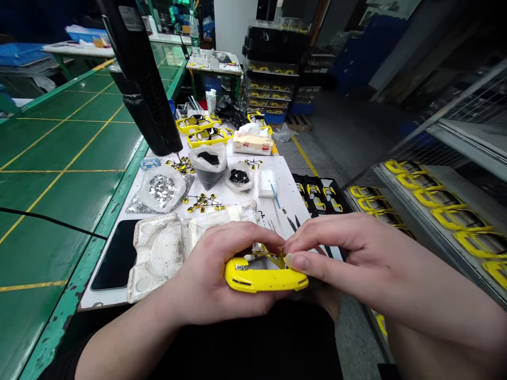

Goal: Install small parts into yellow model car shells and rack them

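Left hand: fingers wrapped round yellow frame | right hand: thumb and fingertips nearly together at frame's right end, can't tell what they hold | frame: by table's near edge | phone: near-left corner

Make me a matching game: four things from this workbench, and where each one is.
Things:
1. Central yellow frame
2. Electric screwdriver
3. Tissue box
4. Black-screened device

Places:
A. Flat, left of the white fixture
B. In the left hand
C. Upper left, bit pointing down
D. Beyond the open bags

Pairs: 1-B, 2-C, 3-D, 4-A
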The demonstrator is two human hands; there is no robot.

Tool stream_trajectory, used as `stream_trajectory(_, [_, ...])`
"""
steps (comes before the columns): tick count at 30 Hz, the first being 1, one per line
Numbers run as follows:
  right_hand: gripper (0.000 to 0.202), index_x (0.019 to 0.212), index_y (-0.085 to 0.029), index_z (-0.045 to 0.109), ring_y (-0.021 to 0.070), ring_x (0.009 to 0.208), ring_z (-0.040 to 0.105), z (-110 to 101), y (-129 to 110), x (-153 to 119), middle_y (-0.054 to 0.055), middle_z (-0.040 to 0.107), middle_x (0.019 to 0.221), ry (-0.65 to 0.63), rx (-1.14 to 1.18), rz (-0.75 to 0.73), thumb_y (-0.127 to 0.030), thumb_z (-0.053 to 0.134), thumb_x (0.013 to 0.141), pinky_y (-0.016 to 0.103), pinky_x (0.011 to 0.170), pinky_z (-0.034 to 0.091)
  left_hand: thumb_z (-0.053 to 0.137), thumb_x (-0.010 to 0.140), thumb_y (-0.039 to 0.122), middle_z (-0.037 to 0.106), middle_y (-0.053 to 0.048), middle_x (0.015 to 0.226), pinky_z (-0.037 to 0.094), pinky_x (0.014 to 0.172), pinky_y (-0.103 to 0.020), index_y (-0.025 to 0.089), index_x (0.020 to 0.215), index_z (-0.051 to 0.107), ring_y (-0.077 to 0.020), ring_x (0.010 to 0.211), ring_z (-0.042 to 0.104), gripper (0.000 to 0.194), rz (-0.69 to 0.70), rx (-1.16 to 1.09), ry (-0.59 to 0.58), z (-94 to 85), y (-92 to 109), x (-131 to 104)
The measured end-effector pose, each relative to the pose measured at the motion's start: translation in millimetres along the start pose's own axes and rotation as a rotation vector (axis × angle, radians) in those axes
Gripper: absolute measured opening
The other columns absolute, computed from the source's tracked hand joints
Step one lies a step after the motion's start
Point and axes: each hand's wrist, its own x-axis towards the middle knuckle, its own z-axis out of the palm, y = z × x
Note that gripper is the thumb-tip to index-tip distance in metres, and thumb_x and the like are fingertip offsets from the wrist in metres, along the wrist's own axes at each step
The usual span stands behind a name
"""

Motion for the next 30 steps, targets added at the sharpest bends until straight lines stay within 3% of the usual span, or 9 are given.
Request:
stream_trajectory(6, [0.032, 0.090, -0.029, 0.088, 0.0134, 0.073, 0.074, 5.2, 3.2, -11.5, -0.004, 0.081, 0.083, 0.064, -0.033, -0.039, -0.048, 0.071, 0.111, 0.026, 0.064, 0.050, 0.092, 0.082, 0.026, 0.086, -0.003, 0.112, 0.061, 0.091, -0.029, 0.023, 0.122, 0.079, -0.0205, 0.095, 0.081, 0.042, 0.007, 0.033, -0.020, 3.9, 3.6, 0.9])
stream_trajectory(18, [0.032, 0.090, -0.029, 0.087, 0.0134, 0.070, 0.072, 11.4, 6.1, -14.0, -0.004, 0.078, 0.078, 0.113, -0.057, -0.054, -0.048, 0.073, 0.111, 0.027, 0.058, 0.045, 0.090, 0.080, 0.023, 0.086, -0.004, 0.111, 0.064, 0.092, -0.031, 0.024, 0.122, 0.079, -0.0221, 0.095, 0.081, 0.044, -0.001, 0.041, -0.026, 2.9, 4.6, 2.2])
stream_trajectory(30, [0.034, 0.090, -0.029, 0.087, 0.0136, 0.071, 0.070, 16.9, 2.0, -14.6, -0.003, 0.078, 0.079, 0.152, -0.132, -0.059, -0.044, 0.067, 0.114, 0.031, 0.063, 0.045, 0.087, 0.080, 0.024, 0.086, -0.004, 0.107, 0.064, 0.086, -0.030, 0.022, 0.118, 0.080, -0.0213, 0.090, 0.081, 0.039, 0.019, 0.034, -0.012, 0.4, 3.4, 2.0])
